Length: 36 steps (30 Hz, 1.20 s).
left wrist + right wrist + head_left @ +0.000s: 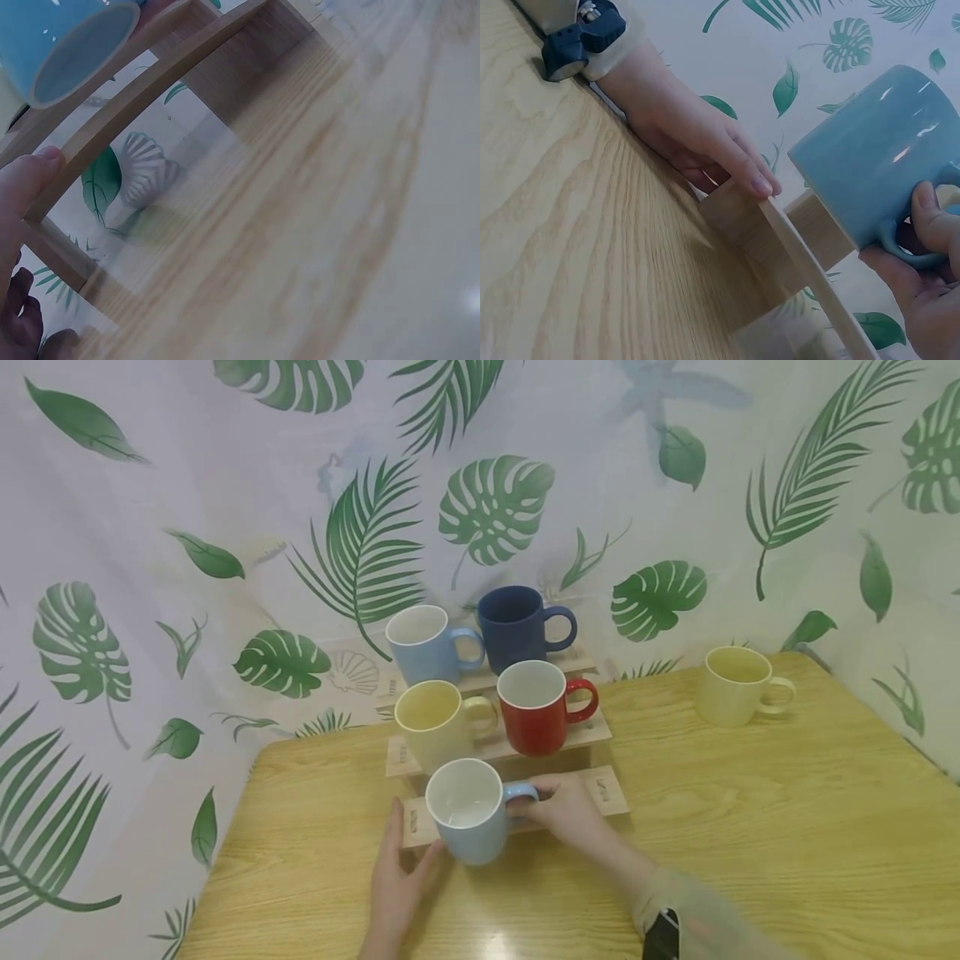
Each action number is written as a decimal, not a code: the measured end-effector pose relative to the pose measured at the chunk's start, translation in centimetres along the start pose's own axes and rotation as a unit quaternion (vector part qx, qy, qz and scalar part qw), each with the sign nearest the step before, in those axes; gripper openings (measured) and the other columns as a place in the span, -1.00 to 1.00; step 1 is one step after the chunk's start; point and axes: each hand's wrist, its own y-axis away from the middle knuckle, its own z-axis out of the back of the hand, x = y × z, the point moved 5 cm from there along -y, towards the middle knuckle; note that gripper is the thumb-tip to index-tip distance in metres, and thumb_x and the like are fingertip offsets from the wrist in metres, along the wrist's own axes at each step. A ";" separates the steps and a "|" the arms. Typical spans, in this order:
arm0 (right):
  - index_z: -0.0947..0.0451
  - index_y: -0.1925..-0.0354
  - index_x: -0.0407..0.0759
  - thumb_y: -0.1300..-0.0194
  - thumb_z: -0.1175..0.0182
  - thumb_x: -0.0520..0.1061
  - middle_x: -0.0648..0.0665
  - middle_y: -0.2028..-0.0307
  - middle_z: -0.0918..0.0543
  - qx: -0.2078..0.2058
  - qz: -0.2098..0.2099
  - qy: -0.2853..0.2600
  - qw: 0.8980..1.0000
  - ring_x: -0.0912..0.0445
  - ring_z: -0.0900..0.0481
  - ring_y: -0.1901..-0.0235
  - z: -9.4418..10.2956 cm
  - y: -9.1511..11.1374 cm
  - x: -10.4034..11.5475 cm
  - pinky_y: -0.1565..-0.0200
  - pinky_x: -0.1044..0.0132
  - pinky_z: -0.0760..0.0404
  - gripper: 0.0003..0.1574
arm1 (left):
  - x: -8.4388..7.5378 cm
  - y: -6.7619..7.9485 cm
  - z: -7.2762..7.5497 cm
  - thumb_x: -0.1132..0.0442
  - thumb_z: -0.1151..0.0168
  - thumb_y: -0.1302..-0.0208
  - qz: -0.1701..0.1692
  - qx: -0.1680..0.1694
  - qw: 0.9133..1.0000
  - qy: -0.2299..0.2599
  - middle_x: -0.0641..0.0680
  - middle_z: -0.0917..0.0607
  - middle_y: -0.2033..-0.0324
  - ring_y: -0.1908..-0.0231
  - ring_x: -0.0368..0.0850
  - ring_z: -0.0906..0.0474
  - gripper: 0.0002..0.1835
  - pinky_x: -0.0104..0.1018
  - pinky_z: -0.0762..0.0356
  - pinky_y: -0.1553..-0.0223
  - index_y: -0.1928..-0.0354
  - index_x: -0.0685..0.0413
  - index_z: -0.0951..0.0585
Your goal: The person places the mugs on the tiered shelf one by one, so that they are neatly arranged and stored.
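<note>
A light blue mug (472, 839) with a white inside is held by its handle in my right hand (566, 810), thumb and fingers pinching the loop. In the left wrist view the mug's underside (86, 56) shows above the lowest board of a three-step wooden rack (611, 789). My left hand (397, 881) grips the left end of that board, thumb on its front edge and fingers round the side. On the middle step stand a yellow mug (431, 735) and a red mug (532, 718). Another light blue mug (423, 656) and a navy mug (513, 635) occupy the top step.
A second yellow mug (731, 689) stands alone at the table's back right, handle to the right. The wood-grain table (750, 827) reaches back to a leaf-patterned cloth (202, 485) behind the rack. A dark device (662, 935) is strapped on the right wrist.
</note>
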 end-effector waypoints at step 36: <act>-0.69 0.40 -0.37 0.01 -0.41 -0.36 -0.13 0.42 -0.71 -0.026 -0.029 -0.056 0.998 0.17 -0.59 0.37 -3.3 -1.4 -2.2 0.24 0.27 -0.68 -0.87 | -0.2 0.1 0.2 0.14 -0.48 -0.03 -0.024 -0.004 1.000 0.012 0.12 -0.07 -0.45 -0.41 0.13 0.02 0.04 0.12 -0.06 -0.34 -0.49 0.02 -0.06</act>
